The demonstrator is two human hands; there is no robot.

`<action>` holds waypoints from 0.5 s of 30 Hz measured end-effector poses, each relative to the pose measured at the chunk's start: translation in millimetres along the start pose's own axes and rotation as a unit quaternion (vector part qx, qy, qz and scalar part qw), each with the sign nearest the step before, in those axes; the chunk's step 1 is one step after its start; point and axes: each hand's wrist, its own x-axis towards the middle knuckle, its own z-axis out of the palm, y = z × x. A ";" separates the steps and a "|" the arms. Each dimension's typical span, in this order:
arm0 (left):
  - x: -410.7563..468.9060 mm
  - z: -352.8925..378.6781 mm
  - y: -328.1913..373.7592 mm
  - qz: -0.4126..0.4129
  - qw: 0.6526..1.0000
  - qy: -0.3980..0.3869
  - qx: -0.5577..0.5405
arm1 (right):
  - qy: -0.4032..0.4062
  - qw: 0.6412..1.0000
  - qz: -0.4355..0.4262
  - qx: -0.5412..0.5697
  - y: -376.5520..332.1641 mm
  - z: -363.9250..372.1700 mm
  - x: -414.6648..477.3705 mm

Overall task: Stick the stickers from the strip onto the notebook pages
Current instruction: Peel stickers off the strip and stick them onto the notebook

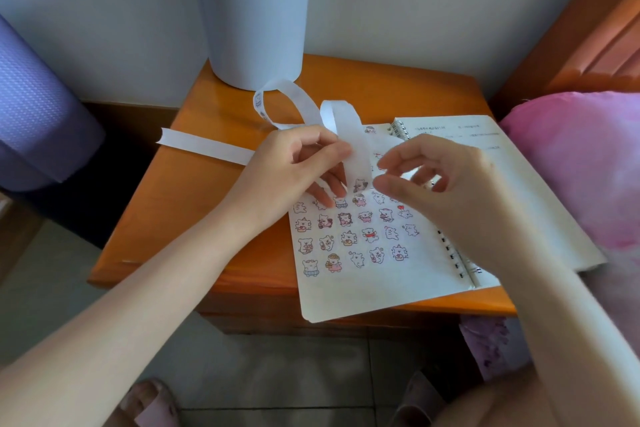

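Step in hand, as I judge it: peeling the next sticker off the strip (201, 146).

Left hand (298, 166) pinches the strip just above its working end, over the far part of the left page (346, 291). Sticker (360, 185) sits on that end, just beside the thumb of the right hand (429, 180). The right hand's fingers are curled but thumb and forefinger are parted and hold nothing. Can't tell if the thumb touches the sticker yet.

To do it well:
- Left hand keeps the backing bent sharply so a sticker edge lifts.
- Right hand takes that edge only, with fingertips off the glue, and peels slowly so it doesn't tear.
- Press it down in line with the rows. The free slot at the right end of the near row looks like the likely spot.

Counts, left to right:
- Rolled purple mat (38, 107): 1, left of the surface (156, 218).
- Strip: 1, from the left edge looping far toward the bin (249, 17), then back to the hands. At least 1 more sticker shows on the far loop.
- Bin: 1.
- Hands: 2.
- Notebook (519, 204): 1, spiral-bound, open, overhanging the near edge.
- Stuck stickers (348, 237): near row 5, next two rows 6 each, a further row partly under the hands, 1 at the far top of the page.
- Pink bedding (575, 163): 1, right.
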 end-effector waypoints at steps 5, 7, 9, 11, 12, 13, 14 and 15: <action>-0.9 -0.8 1.3 0.024 0.999 0.013 -0.019 | 0.032 0.999 -0.027 0.030 -3.1 8.1 1.2; -1.2 -1.0 1.7 0.029 0.999 0.014 -0.015 | 0.033 0.998 -0.033 0.049 -4.5 8.3 1.0; -1.4 -1.2 1.9 0.034 0.999 0.016 -0.007 | 0.028 0.997 -0.040 0.061 -5.9 8.4 0.5; -1.6 -1.2 2.1 0.036 0.999 0.019 -0.001 | 0.025 0.996 -0.044 0.075 -7.2 8.9 0.3; -1.7 -1.0 2.2 0.037 0.999 0.019 0.001 | 0.025 0.995 -0.043 0.083 -7.6 9.1 0.4; -2.0 -0.7 2.5 0.038 0.999 0.019 0.000 | 0.026 0.995 -0.043 0.090 -7.5 9.4 0.7; -2.4 -0.5 3.0 0.037 0.999 0.018 -0.004 | 0.028 0.994 -0.043 0.096 -7.4 9.5 0.9; -2.9 -0.6 3.5 0.034 0.999 0.017 -0.013 | 0.030 0.994 -0.042 0.101 -7.1 9.6 1.0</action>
